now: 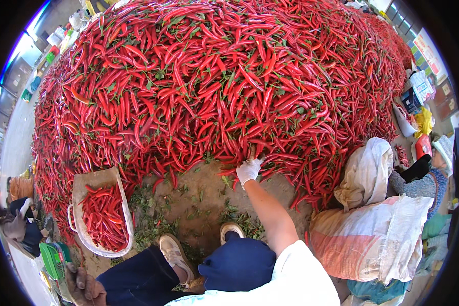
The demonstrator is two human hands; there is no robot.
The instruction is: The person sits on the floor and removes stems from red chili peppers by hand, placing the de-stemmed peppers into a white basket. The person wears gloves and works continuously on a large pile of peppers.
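A large heap of red chili peppers [222, 91], mixed with green stems and leaves, rises before me. At its lower edge is my right hand [249, 169], in a white glove with darkened fingertips. Its fingers reach in among the peppers, and whether they grip one is hidden. My left hand [85, 287] is low at the bottom left, beside my knee. Its fingers are partly curled and look soiled; the picture does not settle what is in them. Between that hand and the heap lies a whitish scoop-shaped container [77, 191] with a side handle, holding picked red peppers.
Stuffed woven sacks [367, 241] and a pale bundled sack [369, 172] stand at my right. Beyond them sits a person in a knitted sleeve [424, 187]. A green plastic basket [52, 260] is at left, near another person [26, 233]. Leaf scraps [153, 214] litter the floor.
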